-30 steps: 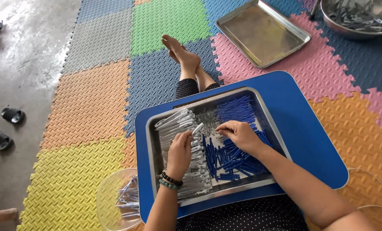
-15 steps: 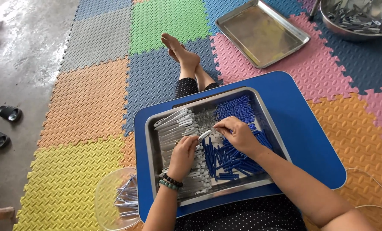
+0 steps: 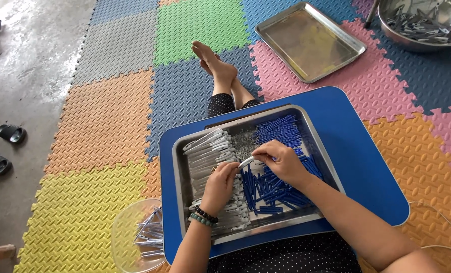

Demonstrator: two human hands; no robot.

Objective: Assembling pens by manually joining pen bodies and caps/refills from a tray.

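Note:
A metal tray (image 3: 316, 139) rests on a blue lap table (image 3: 357, 151) over my legs. Its left side holds rows of white pen-like tubes (image 3: 208, 149); its right side holds a heap of blue sticks (image 3: 278, 189). My left hand (image 3: 220, 184), with bead bracelets at the wrist, lies over the white rows, fingers curled around one white tube (image 3: 245, 162). My right hand (image 3: 281, 162) pinches at the other end of that same tube, above the blue sticks.
An empty metal tray (image 3: 309, 40) lies on the pink mat ahead. A steel bowl (image 3: 417, 20) of grey parts sits at top right. A clear plastic bowl (image 3: 134, 237) with finished pieces stands at my left. Black sandals (image 3: 3, 146) lie on the concrete floor.
Both hands have drawn closer together over the middle of the tray, meeting at one white tube. The view has shifted slightly.

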